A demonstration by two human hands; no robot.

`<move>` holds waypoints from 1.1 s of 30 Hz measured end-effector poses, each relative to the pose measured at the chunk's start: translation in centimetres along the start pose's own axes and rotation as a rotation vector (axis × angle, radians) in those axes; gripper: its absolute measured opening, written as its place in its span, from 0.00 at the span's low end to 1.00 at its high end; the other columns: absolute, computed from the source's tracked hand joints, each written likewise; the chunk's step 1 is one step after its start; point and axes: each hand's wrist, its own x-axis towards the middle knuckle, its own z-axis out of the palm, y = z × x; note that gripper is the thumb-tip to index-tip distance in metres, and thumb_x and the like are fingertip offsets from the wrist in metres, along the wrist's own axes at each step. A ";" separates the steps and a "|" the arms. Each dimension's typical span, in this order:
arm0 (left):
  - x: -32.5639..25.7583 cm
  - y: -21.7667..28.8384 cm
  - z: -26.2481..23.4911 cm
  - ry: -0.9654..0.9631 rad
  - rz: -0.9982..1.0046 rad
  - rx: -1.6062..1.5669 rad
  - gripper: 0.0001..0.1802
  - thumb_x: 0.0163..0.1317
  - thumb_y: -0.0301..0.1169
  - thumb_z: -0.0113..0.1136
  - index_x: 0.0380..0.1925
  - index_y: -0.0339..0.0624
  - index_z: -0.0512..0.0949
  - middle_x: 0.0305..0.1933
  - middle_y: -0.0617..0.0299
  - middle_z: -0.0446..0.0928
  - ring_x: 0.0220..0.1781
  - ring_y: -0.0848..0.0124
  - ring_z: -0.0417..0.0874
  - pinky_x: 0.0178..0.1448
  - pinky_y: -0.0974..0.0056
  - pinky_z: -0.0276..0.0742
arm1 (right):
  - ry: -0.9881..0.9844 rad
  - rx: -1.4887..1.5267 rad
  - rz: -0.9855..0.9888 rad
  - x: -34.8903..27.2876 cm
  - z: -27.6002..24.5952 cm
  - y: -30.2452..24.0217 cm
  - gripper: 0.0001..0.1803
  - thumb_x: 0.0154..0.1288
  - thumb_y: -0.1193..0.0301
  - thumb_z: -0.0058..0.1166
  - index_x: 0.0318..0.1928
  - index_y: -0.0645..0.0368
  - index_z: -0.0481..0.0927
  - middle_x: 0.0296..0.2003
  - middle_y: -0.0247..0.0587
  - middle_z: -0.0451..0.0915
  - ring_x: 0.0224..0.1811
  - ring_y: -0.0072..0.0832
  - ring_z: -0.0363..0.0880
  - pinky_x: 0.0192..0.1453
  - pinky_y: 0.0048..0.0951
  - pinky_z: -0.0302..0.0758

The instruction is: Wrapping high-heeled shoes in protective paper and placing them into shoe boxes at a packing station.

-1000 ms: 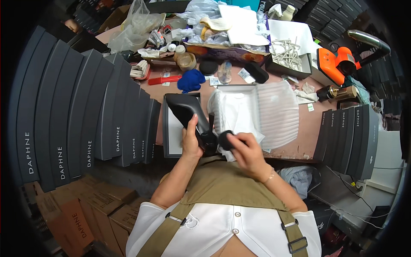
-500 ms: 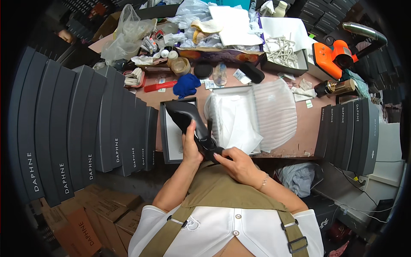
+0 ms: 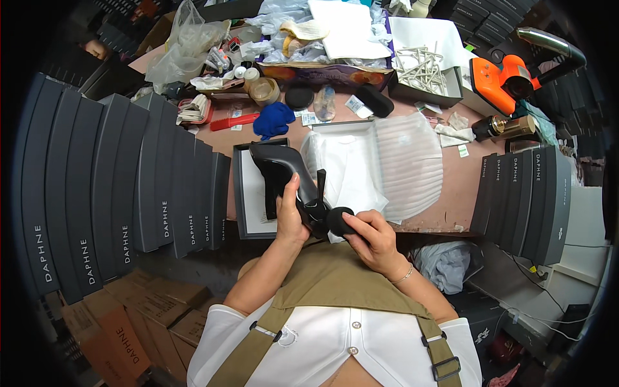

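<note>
A glossy black high-heeled shoe (image 3: pixel 284 164) is gripped in my left hand (image 3: pixel 291 216), its toe pointing up and to the left and its thin heel standing out on the right. My right hand (image 3: pixel 375 244) pinches a round black pad (image 3: pixel 339 221), perhaps a polishing sponge, close to the back end of the shoe. Whether pad and shoe touch I cannot tell. Behind the shoe lies a grey box part (image 3: pixel 238 193) with a white inside. To its right is an open shoe box (image 3: pixel 345 126) with white tissue paper (image 3: pixel 351 174) in it.
Grey shoe boxes stand in rows at the left (image 3: pixel 122 180) and right (image 3: pixel 522 190). Ribbed translucent wrapping (image 3: pixel 409 168) spreads beside the open box. Farther back are a blue cloth (image 3: pixel 274 120), a red comb (image 3: pixel 234 121), a box of white sticks (image 3: pixel 422 72) and an orange tool (image 3: pixel 493 80).
My right hand has moved slightly right, away from the shoe's back end, and the round black pad now shows plainly. The shoe has tilted a little in my left hand.
</note>
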 end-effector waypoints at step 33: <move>-2.5 -3.0 -1.8 0.149 -0.184 -0.060 0.25 0.62 0.53 0.55 0.36 0.39 0.74 0.27 0.56 0.77 0.29 0.67 0.80 0.36 0.63 0.79 | -0.207 0.088 0.203 -1.5 -2.0 -0.7 0.16 0.56 0.79 0.61 0.47 0.62 0.80 0.34 0.42 0.76 0.31 0.32 0.77 0.35 0.28 0.74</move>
